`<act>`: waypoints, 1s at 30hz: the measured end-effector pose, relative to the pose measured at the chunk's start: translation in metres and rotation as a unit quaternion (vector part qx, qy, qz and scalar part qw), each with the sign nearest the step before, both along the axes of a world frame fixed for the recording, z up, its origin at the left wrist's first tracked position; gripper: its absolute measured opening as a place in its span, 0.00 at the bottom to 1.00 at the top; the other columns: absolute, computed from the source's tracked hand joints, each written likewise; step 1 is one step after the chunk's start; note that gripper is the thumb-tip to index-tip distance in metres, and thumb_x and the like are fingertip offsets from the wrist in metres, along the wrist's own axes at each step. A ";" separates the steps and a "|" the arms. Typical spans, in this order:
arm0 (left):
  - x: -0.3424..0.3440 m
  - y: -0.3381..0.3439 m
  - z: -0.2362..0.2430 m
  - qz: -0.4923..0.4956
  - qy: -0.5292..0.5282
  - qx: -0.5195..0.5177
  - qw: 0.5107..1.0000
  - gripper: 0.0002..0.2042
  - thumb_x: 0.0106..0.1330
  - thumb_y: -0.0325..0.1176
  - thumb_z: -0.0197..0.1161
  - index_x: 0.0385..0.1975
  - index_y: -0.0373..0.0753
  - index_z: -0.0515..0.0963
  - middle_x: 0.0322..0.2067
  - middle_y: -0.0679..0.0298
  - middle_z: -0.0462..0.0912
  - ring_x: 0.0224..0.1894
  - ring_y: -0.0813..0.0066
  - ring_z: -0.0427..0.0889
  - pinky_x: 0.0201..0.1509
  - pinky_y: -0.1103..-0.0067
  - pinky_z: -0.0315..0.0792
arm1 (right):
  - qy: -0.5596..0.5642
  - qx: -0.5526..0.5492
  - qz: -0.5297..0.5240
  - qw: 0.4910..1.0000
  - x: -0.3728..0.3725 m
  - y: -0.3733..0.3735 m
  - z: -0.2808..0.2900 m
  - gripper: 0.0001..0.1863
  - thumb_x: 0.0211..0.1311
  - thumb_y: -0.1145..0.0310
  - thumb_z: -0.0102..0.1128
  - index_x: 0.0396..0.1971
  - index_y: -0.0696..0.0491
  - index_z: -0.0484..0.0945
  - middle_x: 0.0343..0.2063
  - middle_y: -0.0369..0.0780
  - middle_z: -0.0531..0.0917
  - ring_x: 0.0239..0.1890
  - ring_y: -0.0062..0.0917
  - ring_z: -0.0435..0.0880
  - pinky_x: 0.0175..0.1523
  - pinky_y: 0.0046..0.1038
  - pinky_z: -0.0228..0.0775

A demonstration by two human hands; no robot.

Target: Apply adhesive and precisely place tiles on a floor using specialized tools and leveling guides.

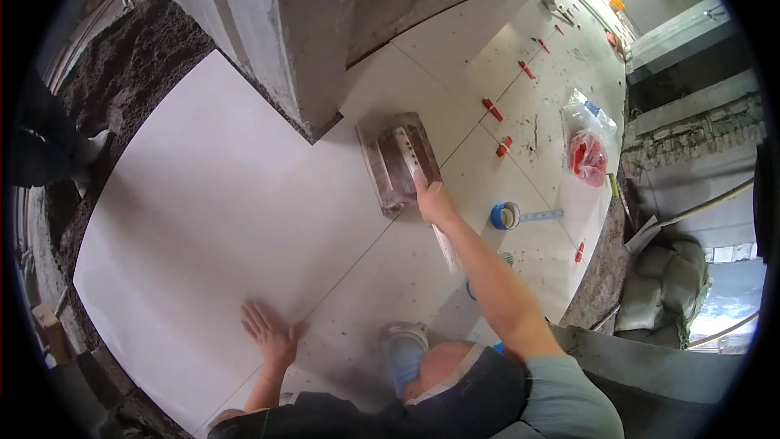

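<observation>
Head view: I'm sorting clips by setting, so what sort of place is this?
Probably a room being tiled: large pale floor tiles beside bare mortar bed, red levelling clips in joints, right hand on a float.

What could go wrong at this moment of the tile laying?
The left hand presses flat near the large tile's edge; leaning there might tilt it out of level. The right hand rests on the wooden float beside the wall corner; a slip could knock the red spacers.
</observation>
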State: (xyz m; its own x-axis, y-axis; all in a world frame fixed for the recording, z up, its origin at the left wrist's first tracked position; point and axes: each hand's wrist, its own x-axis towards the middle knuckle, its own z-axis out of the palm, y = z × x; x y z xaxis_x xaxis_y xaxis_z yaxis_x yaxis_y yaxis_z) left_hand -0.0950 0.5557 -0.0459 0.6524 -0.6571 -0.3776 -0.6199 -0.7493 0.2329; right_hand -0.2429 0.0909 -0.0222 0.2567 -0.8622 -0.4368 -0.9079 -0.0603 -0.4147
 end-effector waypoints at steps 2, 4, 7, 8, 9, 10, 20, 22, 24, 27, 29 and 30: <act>-0.003 -0.001 0.001 -0.024 0.012 -0.006 1.000 0.53 0.67 0.59 0.57 0.72 0.21 0.36 0.74 0.32 0.33 0.76 0.33 0.28 0.75 0.45 0.27 | -0.014 0.030 -0.017 0.999 -0.006 -0.013 -0.019 0.50 0.71 0.32 0.31 0.39 0.72 0.80 0.38 0.64 0.83 0.46 0.55 0.84 0.55 0.47 0.74; -0.003 -0.001 0.006 -0.007 0.018 -0.016 1.000 0.53 0.66 0.59 0.58 0.73 0.22 0.36 0.74 0.34 0.33 0.77 0.35 0.28 0.76 0.45 0.26 | -0.083 0.085 -0.048 0.992 -0.004 -0.004 -0.006 0.40 0.71 0.31 0.37 0.16 0.53 0.73 0.12 0.39 0.74 0.13 0.28 0.76 0.19 0.36 0.69; -0.001 -0.005 -0.014 0.010 -0.012 -0.045 0.999 0.55 0.66 0.65 0.56 0.74 0.26 0.36 0.76 0.40 0.32 0.78 0.45 0.26 0.76 0.50 0.24 | -0.147 0.128 -0.067 0.979 -0.017 0.018 -0.009 0.36 0.70 0.32 0.41 0.16 0.49 0.67 0.09 0.34 0.68 0.10 0.22 0.70 0.15 0.31 0.61; -0.002 -0.005 -0.016 0.023 -0.009 -0.036 0.999 0.55 0.66 0.65 0.56 0.74 0.26 0.36 0.76 0.40 0.32 0.78 0.45 0.26 0.76 0.50 0.24 | -0.150 0.111 -0.068 0.980 -0.026 0.034 -0.014 0.38 0.71 0.33 0.39 0.19 0.55 0.72 0.13 0.40 0.73 0.14 0.28 0.74 0.20 0.33 0.66; -0.002 -0.005 -0.017 0.021 -0.003 -0.021 1.000 0.55 0.65 0.65 0.56 0.74 0.26 0.36 0.76 0.41 0.32 0.79 0.46 0.26 0.76 0.50 0.24 | -0.155 0.091 -0.071 0.981 -0.033 0.049 -0.018 0.42 0.72 0.34 0.38 0.22 0.62 0.77 0.16 0.45 0.78 0.18 0.34 0.79 0.26 0.36 0.70; 0.000 -0.003 -0.010 0.024 -0.006 -0.006 1.000 0.55 0.65 0.65 0.56 0.74 0.27 0.36 0.76 0.41 0.31 0.79 0.46 0.25 0.76 0.50 0.24 | -0.159 0.102 -0.057 0.980 -0.032 0.065 -0.013 0.42 0.72 0.34 0.38 0.22 0.62 0.77 0.16 0.45 0.78 0.18 0.34 0.79 0.26 0.36 0.70; 0.002 -0.002 -0.004 0.059 -0.013 -0.026 0.998 0.54 0.64 0.64 0.58 0.74 0.26 0.39 0.76 0.39 0.34 0.78 0.43 0.28 0.76 0.47 0.27 | -0.143 0.112 0.240 0.954 0.030 0.150 0.119 0.32 0.75 0.42 0.44 0.26 0.59 0.73 0.16 0.49 0.76 0.21 0.43 0.77 0.32 0.42 0.70; -0.001 -0.004 -0.004 0.063 -0.010 -0.026 0.998 0.55 0.64 0.64 0.58 0.74 0.26 0.39 0.76 0.39 0.34 0.78 0.43 0.28 0.76 0.47 0.27 | -0.145 0.050 0.306 0.940 0.033 0.159 0.096 0.31 0.74 0.43 0.45 0.26 0.60 0.74 0.21 0.54 0.79 0.28 0.51 0.81 0.36 0.47 0.71; -0.003 -0.018 -0.008 0.057 -0.004 -0.043 0.997 0.55 0.64 0.64 0.58 0.74 0.26 0.39 0.76 0.39 0.34 0.78 0.43 0.28 0.76 0.47 0.27 | -0.063 0.027 0.327 0.943 0.037 0.146 0.052 0.31 0.74 0.45 0.45 0.26 0.60 0.76 0.27 0.56 0.81 0.36 0.56 0.81 0.41 0.51 0.71; -0.009 -0.017 -0.011 0.032 -0.013 -0.049 0.998 0.55 0.64 0.64 0.58 0.74 0.26 0.39 0.76 0.39 0.34 0.79 0.44 0.29 0.76 0.48 0.27 | -0.021 0.116 0.337 0.934 0.046 0.135 0.033 0.31 0.75 0.43 0.44 0.37 0.60 0.79 0.26 0.55 0.80 0.33 0.51 0.80 0.42 0.45 0.71; -0.006 -0.010 -0.011 0.049 0.003 -0.020 0.999 0.55 0.64 0.65 0.57 0.74 0.27 0.38 0.76 0.41 0.34 0.79 0.45 0.27 0.77 0.50 0.25 | -0.130 0.135 0.338 0.922 0.066 0.144 0.052 0.32 0.75 0.42 0.43 0.34 0.60 0.78 0.27 0.55 0.80 0.32 0.51 0.80 0.42 0.44 0.70; 0.001 -0.010 -0.011 0.043 0.002 -0.029 0.999 0.55 0.64 0.65 0.57 0.74 0.27 0.38 0.76 0.41 0.34 0.79 0.45 0.27 0.77 0.50 0.25 | -0.130 0.125 0.334 0.925 0.074 0.147 0.069 0.32 0.75 0.42 0.43 0.34 0.60 0.78 0.27 0.55 0.80 0.32 0.51 0.80 0.42 0.44 0.70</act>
